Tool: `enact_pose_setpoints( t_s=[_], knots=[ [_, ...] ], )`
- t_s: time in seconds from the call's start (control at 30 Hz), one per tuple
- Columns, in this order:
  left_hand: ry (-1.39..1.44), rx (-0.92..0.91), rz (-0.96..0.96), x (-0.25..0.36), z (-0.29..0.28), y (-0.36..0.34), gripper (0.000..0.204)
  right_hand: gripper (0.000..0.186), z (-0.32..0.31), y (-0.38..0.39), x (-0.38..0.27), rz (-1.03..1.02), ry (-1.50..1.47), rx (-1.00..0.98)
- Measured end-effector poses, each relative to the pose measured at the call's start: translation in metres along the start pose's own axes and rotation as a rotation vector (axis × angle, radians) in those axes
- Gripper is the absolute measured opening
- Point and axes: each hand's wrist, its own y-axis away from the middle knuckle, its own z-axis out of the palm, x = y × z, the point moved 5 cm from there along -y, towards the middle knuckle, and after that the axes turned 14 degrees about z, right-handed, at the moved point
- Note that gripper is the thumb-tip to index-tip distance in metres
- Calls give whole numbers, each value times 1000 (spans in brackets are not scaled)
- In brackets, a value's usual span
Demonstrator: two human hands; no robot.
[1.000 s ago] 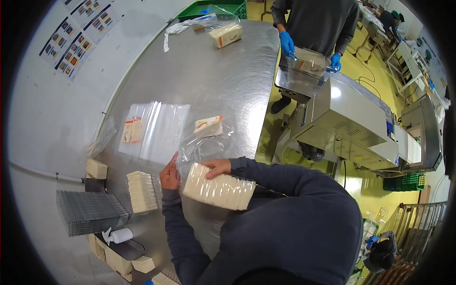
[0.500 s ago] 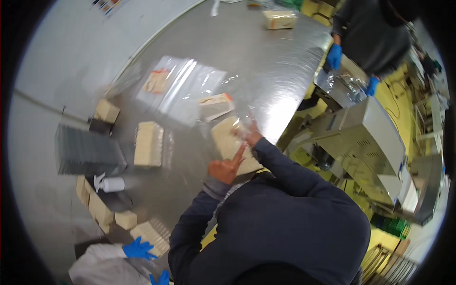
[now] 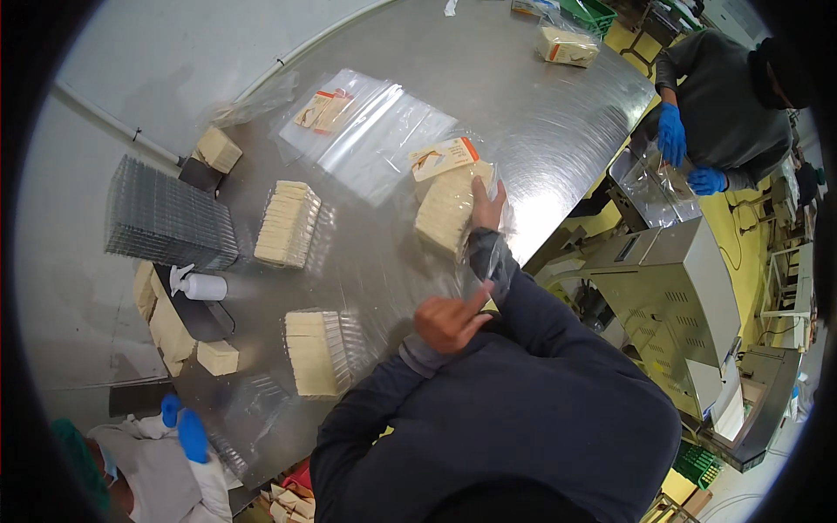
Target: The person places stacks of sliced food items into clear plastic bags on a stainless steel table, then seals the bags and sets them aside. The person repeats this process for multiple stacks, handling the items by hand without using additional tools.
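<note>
My right hand (image 3: 485,200) grips the right side of a clear-bagged stack of cream-coloured slices (image 3: 442,217). An orange-and-white printed card (image 3: 440,159) lies at the stack's upper end. Below, my left hand (image 3: 449,323) has its index finger and thumb apart and the other fingers curled, by the bag's loose plastic. Left of it, a cream stack (image 3: 307,353) sits in a clear tray; another (image 3: 282,225) lies farther up. Flat clear bags (image 3: 366,148) with orange-and-white cards (image 3: 314,109) lie beyond.
Steel table (image 3: 523,113), grey stack of trays (image 3: 170,218), white spray bottle (image 3: 205,287), cream blocks (image 3: 171,331), wrapped package (image 3: 567,45), green crate (image 3: 592,17). A co-worker (image 3: 724,96) in blue gloves stands behind a steel machine (image 3: 654,305); another (image 3: 153,466) is at lower left.
My right hand and the bagged stack have moved up to the card. My left hand has drawn away from the stack. A cream stack in a tray now lies lower left.
</note>
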Motion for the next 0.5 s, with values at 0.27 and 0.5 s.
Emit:
enact_pose_setpoints(
  t_s=[0.27,0.5],
  knots=[
    [40,164,-663,-65,36,78,22,60,17,9,-14,110,-90,8],
    [513,-33,-654,-29,28,52,11,57,13,8,-36,-67,-201,300]
  ],
)
